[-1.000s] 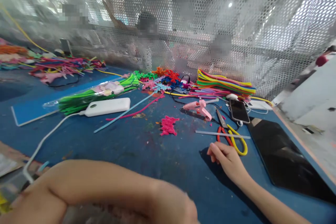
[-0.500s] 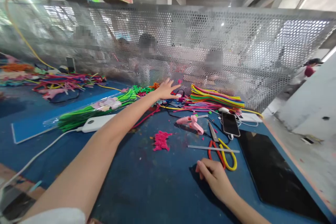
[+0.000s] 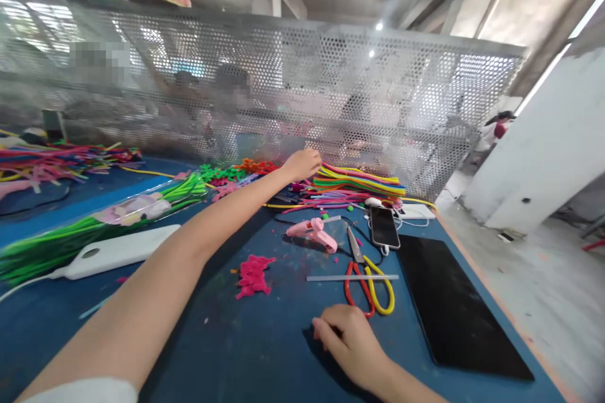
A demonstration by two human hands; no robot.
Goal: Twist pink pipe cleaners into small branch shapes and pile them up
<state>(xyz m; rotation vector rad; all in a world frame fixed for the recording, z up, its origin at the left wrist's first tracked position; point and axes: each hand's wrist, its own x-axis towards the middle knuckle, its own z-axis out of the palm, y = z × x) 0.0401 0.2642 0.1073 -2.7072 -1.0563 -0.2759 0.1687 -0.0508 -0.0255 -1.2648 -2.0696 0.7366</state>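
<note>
My left hand (image 3: 305, 164) is stretched far across the table, fingers curled closed at the left end of a stack of coloured pipe cleaners (image 3: 362, 182). Whatever it may grip there is hidden. My right hand (image 3: 350, 343) rests on the table in a loose fist, with nothing showing in it. Just beyond it lie scissors (image 3: 363, 280) with one red and one yellow handle, and a translucent glue stick (image 3: 331, 278) lies across them. A pink glue gun (image 3: 312, 233) lies on its side farther back. Bright pink twisted fuzzy pieces (image 3: 254, 276) form a small pile left of centre.
A black flat panel (image 3: 458, 302) and a phone (image 3: 384, 227) with a cable lie to the right. On the left are a white power bank-like device (image 3: 123, 250) and bagged green pipe cleaners (image 3: 132, 217). A perforated metal screen (image 3: 302, 88) closes the back; people sit behind it.
My left hand has gone from spread fingers to closed, beside the pipe cleaner stack. The view has turned to the right. My right hand keeps its loose fist near the scissors.
</note>
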